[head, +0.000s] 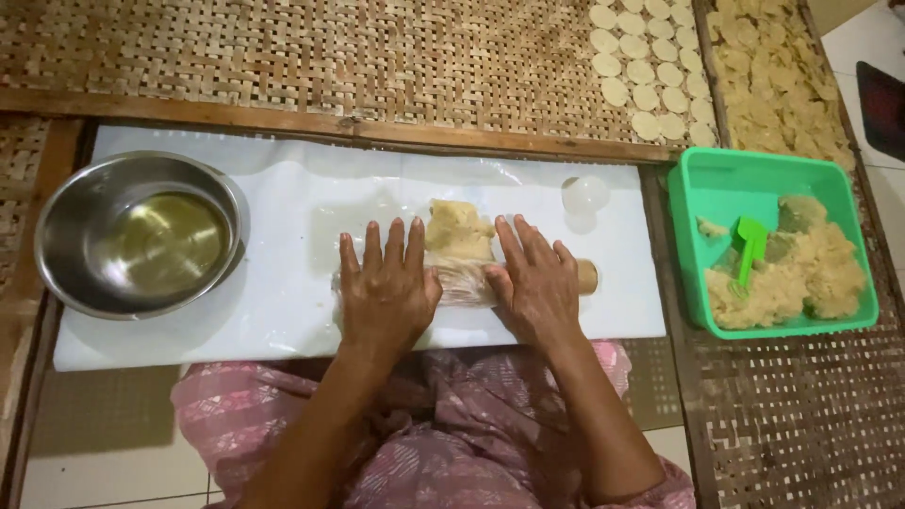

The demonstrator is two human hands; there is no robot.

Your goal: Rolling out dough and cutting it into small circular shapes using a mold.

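A plastic-wrapped rolling pin (467,281) lies across a white plastic-covered board (283,311). My left hand (386,287) presses flat on its left part, and my right hand (535,281) presses flat on its right part, fingers spread. Its wooden end (587,275) sticks out past my right hand. A lump of pale yellow dough (458,229) sits under the clear plastic just beyond the pin, between my hands.
A steel bowl (66,254) holding oil stands at the left. At the right, a green tub (716,179) holds dough and a green scoop (750,241). A small clear round cutter (584,194) rests on the board. Dough discs (646,71) lie on woven trays behind.
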